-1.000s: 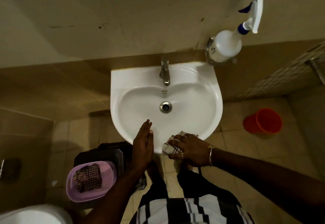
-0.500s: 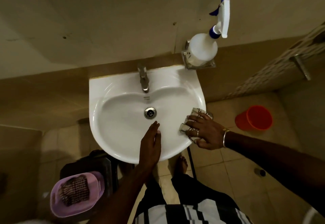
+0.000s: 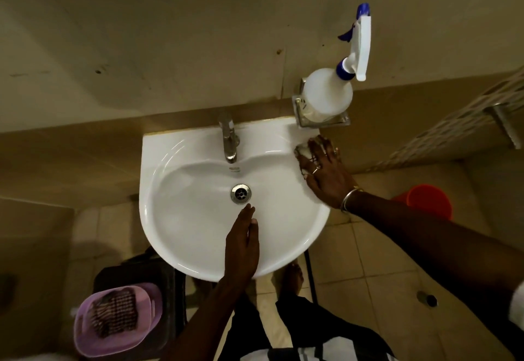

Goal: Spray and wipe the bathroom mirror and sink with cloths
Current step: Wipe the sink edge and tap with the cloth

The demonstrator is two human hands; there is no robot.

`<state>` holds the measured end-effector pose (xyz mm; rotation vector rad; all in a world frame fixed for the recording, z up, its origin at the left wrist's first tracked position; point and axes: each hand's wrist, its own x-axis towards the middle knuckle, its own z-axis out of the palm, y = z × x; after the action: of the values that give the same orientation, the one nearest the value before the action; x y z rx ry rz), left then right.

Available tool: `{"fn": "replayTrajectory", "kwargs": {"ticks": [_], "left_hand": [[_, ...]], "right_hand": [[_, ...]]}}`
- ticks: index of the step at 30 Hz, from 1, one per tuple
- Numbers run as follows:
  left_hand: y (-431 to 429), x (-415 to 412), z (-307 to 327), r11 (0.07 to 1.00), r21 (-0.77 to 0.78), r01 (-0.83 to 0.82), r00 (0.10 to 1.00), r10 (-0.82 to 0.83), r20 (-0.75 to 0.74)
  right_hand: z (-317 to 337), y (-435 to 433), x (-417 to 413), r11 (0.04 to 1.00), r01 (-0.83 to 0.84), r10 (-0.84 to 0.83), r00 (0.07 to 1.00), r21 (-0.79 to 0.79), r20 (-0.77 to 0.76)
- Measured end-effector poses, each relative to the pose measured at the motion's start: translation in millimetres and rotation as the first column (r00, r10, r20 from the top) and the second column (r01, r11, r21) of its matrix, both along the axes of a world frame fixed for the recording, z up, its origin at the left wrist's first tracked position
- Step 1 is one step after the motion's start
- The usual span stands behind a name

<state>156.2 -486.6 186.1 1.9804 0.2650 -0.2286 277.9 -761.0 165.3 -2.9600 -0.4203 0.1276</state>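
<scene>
The white sink (image 3: 158,162) is mounted on the wall below me, with a chrome faucet (image 3: 228,139) and a drain (image 3: 241,193). My right hand (image 3: 326,173) presses a checked cloth (image 3: 301,152) flat onto the sink's back right rim, fingers spread; most of the cloth is hidden under the hand. My left hand (image 3: 242,244) rests flat on the front rim, fingers straight and pointing toward the drain. A white spray bottle (image 3: 326,94) with a blue nozzle stands in a metal holder (image 3: 300,116) just behind my right hand. No mirror is in view.
A purple basket (image 3: 85,329) holding a dark checked cloth (image 3: 116,314) sits on a dark stand at the lower left. A red bucket (image 3: 425,200) stands on the tiled floor to the right. A metal rail (image 3: 504,125) runs along the right wall.
My right hand has slid the cloth from the sink's front rim round the right side to the back right corner. My left hand has stayed on the front rim.
</scene>
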Motion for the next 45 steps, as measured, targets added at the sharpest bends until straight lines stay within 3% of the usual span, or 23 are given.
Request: {"fn": "replayTrajectory", "kwargs": {"ticks": [7, 13, 20, 24, 29, 31, 34, 37, 39, 43, 45], "left_hand": [[11, 6, 1, 0.994, -0.02, -0.109, 0.993, 0.108, -0.041], [27, 10, 1, 0.981, -0.051, -0.187, 0.982, 0.185, -0.036], [35, 26, 2, 0.953, -0.09, -0.288, 0.957, 0.282, -0.075], [38, 38, 7, 0.945, -0.087, -0.316, 0.948, 0.312, -0.064], [47, 47, 9, 0.944, -0.105, -0.312, 0.95, 0.31, -0.038], [50, 47, 8, 0.948, -0.098, -0.304, 0.953, 0.302, -0.033], [52, 46, 8, 0.948, -0.102, -0.302, 0.953, 0.3, -0.036], [56, 45, 10, 0.949, -0.102, -0.298, 0.954, 0.295, -0.044], [58, 44, 11, 0.947, -0.11, -0.301, 0.953, 0.297, -0.049], [68, 40, 14, 0.949, -0.104, -0.299, 0.954, 0.294, -0.063], [74, 37, 15, 0.952, -0.101, -0.29, 0.956, 0.285, -0.066]], "right_hand": [[-12, 42, 44, 0.889, 0.457, -0.456, 0.889, 0.027, -0.031], [-24, 57, 56, 0.862, 0.505, -0.505, 0.863, -0.043, 0.009], [-10, 120, 73, 0.944, 0.326, -0.33, 0.939, 0.057, 0.099], [-9, 181, 79, 0.992, 0.105, -0.105, 0.994, 0.066, -0.002], [-13, 149, 81, 0.998, -0.03, 0.029, 0.999, 0.058, 0.014], [-13, 120, 78, 1.0, -0.013, 0.012, 0.997, 0.02, 0.074], [-14, 90, 61, 0.987, 0.159, -0.158, 0.973, 0.005, 0.167], [-14, 100, 55, 0.925, 0.376, -0.379, 0.911, 0.046, 0.16], [-11, 126, 55, 0.898, 0.427, -0.439, 0.883, 0.105, 0.164], [-21, 176, 42, 0.986, 0.14, -0.152, 0.976, 0.086, 0.158], [-27, 182, 35, 0.994, 0.089, -0.097, 0.983, 0.061, 0.156]]}}
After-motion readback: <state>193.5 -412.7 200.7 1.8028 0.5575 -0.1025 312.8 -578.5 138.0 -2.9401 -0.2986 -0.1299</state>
